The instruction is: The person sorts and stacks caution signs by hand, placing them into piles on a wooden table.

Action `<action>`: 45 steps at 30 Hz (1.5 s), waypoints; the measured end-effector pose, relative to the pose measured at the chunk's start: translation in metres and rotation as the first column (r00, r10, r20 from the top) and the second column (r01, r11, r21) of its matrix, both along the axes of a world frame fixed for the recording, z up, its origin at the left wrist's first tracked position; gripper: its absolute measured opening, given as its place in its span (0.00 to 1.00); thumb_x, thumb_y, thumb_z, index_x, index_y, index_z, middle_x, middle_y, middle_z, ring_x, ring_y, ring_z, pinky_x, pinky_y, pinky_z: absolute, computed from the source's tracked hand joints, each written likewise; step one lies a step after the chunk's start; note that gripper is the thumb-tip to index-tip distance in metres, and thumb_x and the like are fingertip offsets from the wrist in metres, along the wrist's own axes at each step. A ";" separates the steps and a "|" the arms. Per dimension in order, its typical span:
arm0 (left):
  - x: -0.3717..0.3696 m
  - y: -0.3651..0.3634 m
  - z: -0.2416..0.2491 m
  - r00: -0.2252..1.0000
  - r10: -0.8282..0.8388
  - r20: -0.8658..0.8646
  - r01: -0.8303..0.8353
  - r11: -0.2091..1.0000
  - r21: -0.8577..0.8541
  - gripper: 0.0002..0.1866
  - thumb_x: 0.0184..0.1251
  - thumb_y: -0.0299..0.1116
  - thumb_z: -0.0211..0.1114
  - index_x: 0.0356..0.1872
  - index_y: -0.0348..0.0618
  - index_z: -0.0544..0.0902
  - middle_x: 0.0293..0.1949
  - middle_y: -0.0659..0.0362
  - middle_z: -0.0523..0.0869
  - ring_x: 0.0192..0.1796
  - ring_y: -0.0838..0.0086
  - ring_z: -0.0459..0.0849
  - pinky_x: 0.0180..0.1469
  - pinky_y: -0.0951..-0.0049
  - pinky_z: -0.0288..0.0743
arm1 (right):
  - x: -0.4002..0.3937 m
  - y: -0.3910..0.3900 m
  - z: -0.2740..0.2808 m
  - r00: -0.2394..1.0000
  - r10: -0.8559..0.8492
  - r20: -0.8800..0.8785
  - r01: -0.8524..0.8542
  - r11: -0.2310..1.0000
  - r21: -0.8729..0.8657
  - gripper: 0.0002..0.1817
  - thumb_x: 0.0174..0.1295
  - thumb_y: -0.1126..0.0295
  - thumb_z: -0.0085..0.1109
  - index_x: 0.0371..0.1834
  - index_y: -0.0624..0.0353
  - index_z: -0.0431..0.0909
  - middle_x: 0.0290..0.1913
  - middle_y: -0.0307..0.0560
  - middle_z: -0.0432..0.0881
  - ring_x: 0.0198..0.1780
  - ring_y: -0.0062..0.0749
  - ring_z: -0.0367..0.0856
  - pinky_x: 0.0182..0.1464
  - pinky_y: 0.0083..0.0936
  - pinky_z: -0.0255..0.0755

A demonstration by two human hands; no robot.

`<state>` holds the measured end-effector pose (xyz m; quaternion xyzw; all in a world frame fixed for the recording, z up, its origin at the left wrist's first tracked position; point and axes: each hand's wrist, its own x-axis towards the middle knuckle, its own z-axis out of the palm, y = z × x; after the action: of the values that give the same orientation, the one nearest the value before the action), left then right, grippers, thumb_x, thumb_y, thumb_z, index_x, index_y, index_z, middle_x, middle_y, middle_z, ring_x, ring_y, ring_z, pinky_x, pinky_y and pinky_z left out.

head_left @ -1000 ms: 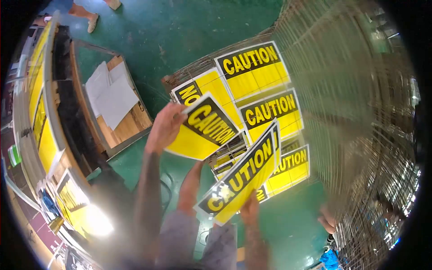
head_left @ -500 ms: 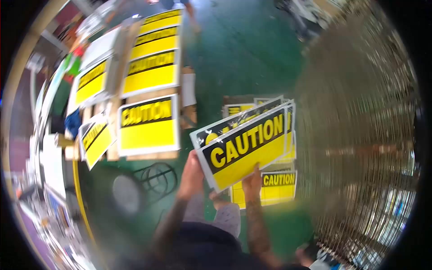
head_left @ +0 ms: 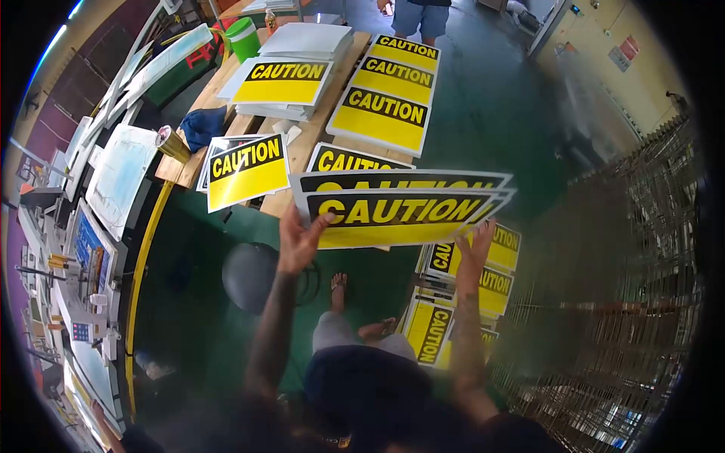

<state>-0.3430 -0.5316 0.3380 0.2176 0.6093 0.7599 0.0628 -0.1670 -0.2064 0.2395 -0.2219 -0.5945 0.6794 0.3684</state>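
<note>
Several yellow-and-black CAUTION signs (head_left: 396, 235) are held in a loose, fanned stack in front of me, tilted and slightly spread. My left hand (head_left: 299, 240) grips the stack's left edge, its thumb over the front face. At the lower right corner, my right hand (head_left: 476, 245) has its fingers closed on the sheets. Right behind the held stack, another CAUTION sign (head_left: 355, 157) lies on the wooden table (head_left: 351, 72), partly covered from view. A tilted CAUTION sign (head_left: 249, 172) rests at the table's near left corner, on top of other sheets.
More CAUTION signs (head_left: 385, 117) lie in a row on the table, beside a sign-topped stack (head_left: 279, 83). A green cup (head_left: 242, 39), a can (head_left: 172, 143) and dark blue cloth (head_left: 202, 128) are there too. Low at right are laid-out signs (head_left: 492, 283) and a wire rack (head_left: 619, 302). A person (head_left: 419, 19) stands beyond.
My view has turned right and the held stack has come up toward the table, now nearly level. Both hands keep hold of it. A person's legs have come into fuller view.
</note>
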 end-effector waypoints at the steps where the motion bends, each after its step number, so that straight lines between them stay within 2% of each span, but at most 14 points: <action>1: -0.016 -0.009 0.009 0.998 -0.022 -0.063 0.017 0.997 -0.070 0.25 0.73 0.24 0.74 0.67 0.33 0.77 0.57 0.54 0.90 0.58 0.71 0.87 0.64 0.69 0.81 | -0.014 0.007 0.010 0.996 0.091 0.004 -0.091 0.987 0.131 0.39 0.69 0.75 0.72 0.80 0.61 0.61 0.72 0.50 0.76 0.69 0.29 0.75 0.67 0.32 0.72; 5: -0.064 -0.042 -0.010 0.997 -0.072 0.034 0.073 0.997 -0.038 0.24 0.72 0.24 0.75 0.65 0.34 0.78 0.56 0.56 0.90 0.57 0.73 0.87 0.63 0.70 0.81 | -0.047 0.005 0.031 0.975 0.179 0.132 -0.185 0.982 0.036 0.19 0.66 0.75 0.74 0.58 0.64 0.80 0.49 0.39 0.87 0.49 0.18 0.82 0.54 0.21 0.77; 12: -0.090 -0.094 -0.078 0.997 -0.046 -0.065 0.015 0.908 -0.419 0.19 0.66 0.20 0.78 0.55 0.37 0.81 0.51 0.57 0.87 0.56 0.71 0.85 0.61 0.67 0.78 | -0.044 -0.076 -0.023 0.992 -0.012 0.125 0.019 0.998 -0.056 0.12 0.65 0.78 0.73 0.50 0.62 0.83 0.45 0.36 0.86 0.44 0.17 0.79 0.49 0.22 0.76; 15: -0.107 -0.102 -0.103 0.998 -0.056 0.010 0.056 0.955 -0.292 0.17 0.64 0.20 0.79 0.49 0.39 0.81 0.45 0.57 0.85 0.50 0.72 0.83 0.57 0.69 0.77 | -0.028 -0.095 -0.061 0.924 -0.002 0.383 0.012 1.000 -0.024 0.08 0.66 0.78 0.73 0.45 0.62 0.84 0.43 0.37 0.84 0.47 0.20 0.79 0.53 0.24 0.76; 19: -0.124 -0.107 -0.135 0.989 -0.142 0.046 0.144 0.989 -0.038 0.12 0.66 0.20 0.75 0.44 0.41 0.79 0.42 0.55 0.84 0.47 0.69 0.84 0.51 0.68 0.79 | -0.044 -0.107 -0.078 0.996 0.015 0.083 -0.020 0.998 0.061 0.06 0.67 0.78 0.73 0.39 0.63 0.82 0.42 0.44 0.85 0.48 0.33 0.83 0.66 0.35 0.75; 23: -0.135 -0.113 -0.161 0.986 -0.151 0.065 0.154 0.986 -0.056 0.15 0.64 0.25 0.77 0.44 0.44 0.78 0.44 0.55 0.83 0.49 0.68 0.82 0.52 0.67 0.78 | -0.061 -0.099 -0.084 0.991 0.115 0.072 -0.125 0.980 0.153 0.06 0.68 0.76 0.72 0.40 0.63 0.81 0.43 0.45 0.85 0.52 0.35 0.84 0.77 0.44 0.69; 26: -0.138 -0.107 -0.167 0.988 -0.153 0.008 0.153 0.987 -0.039 0.21 0.58 0.29 0.83 0.44 0.43 0.78 0.45 0.55 0.83 0.55 0.64 0.81 0.55 0.64 0.78 | -0.063 -0.092 -0.086 0.981 0.189 0.040 -0.193 0.961 0.199 0.09 0.67 0.82 0.70 0.46 0.60 0.82 0.48 0.47 0.84 0.60 0.41 0.82 0.74 0.44 0.70; 31: -0.135 -0.087 -0.171 0.976 -0.207 -0.064 0.190 0.959 -0.208 0.32 0.45 0.38 0.93 0.45 0.45 0.77 0.53 0.53 0.82 0.68 0.56 0.76 0.67 0.54 0.71 | -0.065 -0.117 -0.084 0.974 0.126 0.190 -0.116 0.991 -0.063 0.35 0.58 0.73 0.80 0.69 0.57 0.73 0.76 0.55 0.75 0.70 0.44 0.77 0.77 0.43 0.67; 34: -0.118 -0.082 -0.189 0.987 -0.135 0.085 0.147 0.978 -0.148 0.33 0.45 0.39 0.93 0.46 0.45 0.76 0.55 0.54 0.80 0.67 0.55 0.77 0.68 0.54 0.70 | -0.072 -0.122 -0.092 0.979 0.136 0.154 -0.147 0.987 0.067 0.37 0.62 0.67 0.81 0.71 0.56 0.70 0.75 0.52 0.74 0.75 0.43 0.74 0.77 0.47 0.70; 38: -0.109 -0.076 -0.204 0.970 -0.004 0.245 0.040 0.989 -0.140 0.26 0.61 0.30 0.84 0.50 0.42 0.74 0.52 0.54 0.80 0.63 0.65 0.79 0.66 0.64 0.71 | -0.060 -0.111 -0.128 0.964 0.105 0.243 -0.123 0.990 0.062 0.32 0.67 0.69 0.77 0.70 0.59 0.70 0.69 0.52 0.79 0.67 0.35 0.79 0.68 0.35 0.74; 39: -0.119 -0.074 -0.194 0.991 -0.013 0.130 0.048 0.961 -0.272 0.23 0.66 0.24 0.79 0.56 0.38 0.74 0.54 0.54 0.80 0.61 0.68 0.80 0.65 0.67 0.72 | -0.068 -0.107 -0.117 0.958 0.080 0.275 -0.101 0.993 0.061 0.31 0.68 0.70 0.77 0.70 0.60 0.70 0.68 0.53 0.80 0.65 0.33 0.80 0.66 0.33 0.75; 40: -0.126 -0.071 -0.184 0.973 -0.016 0.229 0.091 0.943 -0.319 0.31 0.67 0.23 0.77 0.66 0.35 0.70 0.58 0.52 0.80 0.63 0.66 0.80 0.66 0.65 0.74 | -0.077 -0.103 -0.107 0.957 0.050 0.287 -0.076 0.994 0.080 0.31 0.69 0.70 0.76 0.70 0.62 0.69 0.65 0.53 0.82 0.63 0.31 0.81 0.64 0.32 0.76; 43: -0.147 -0.019 -0.131 0.970 0.144 0.195 -0.077 0.946 -0.315 0.41 0.67 0.20 0.76 0.76 0.33 0.61 0.61 0.48 0.81 0.65 0.64 0.81 0.70 0.64 0.74 | -0.136 -0.099 -0.043 0.903 -0.104 0.416 0.038 0.986 0.164 0.31 0.68 0.71 0.77 0.68 0.68 0.69 0.58 0.55 0.86 0.55 0.30 0.85 0.57 0.33 0.80; 45: -0.174 -0.006 -0.129 0.960 0.167 0.223 -0.016 0.834 -0.552 0.40 0.66 0.24 0.78 0.74 0.29 0.64 0.64 0.42 0.81 0.67 0.60 0.81 0.71 0.64 0.73 | -0.160 -0.086 -0.049 0.858 -0.195 0.475 0.036 0.946 0.323 0.31 0.67 0.71 0.78 0.67 0.68 0.70 0.56 0.58 0.86 0.54 0.36 0.87 0.55 0.34 0.81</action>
<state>-0.5165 -0.5377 0.2092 0.0586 0.7961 0.5792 0.1654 -0.3273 -0.2927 0.1908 -0.3670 -0.7519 0.4757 0.2716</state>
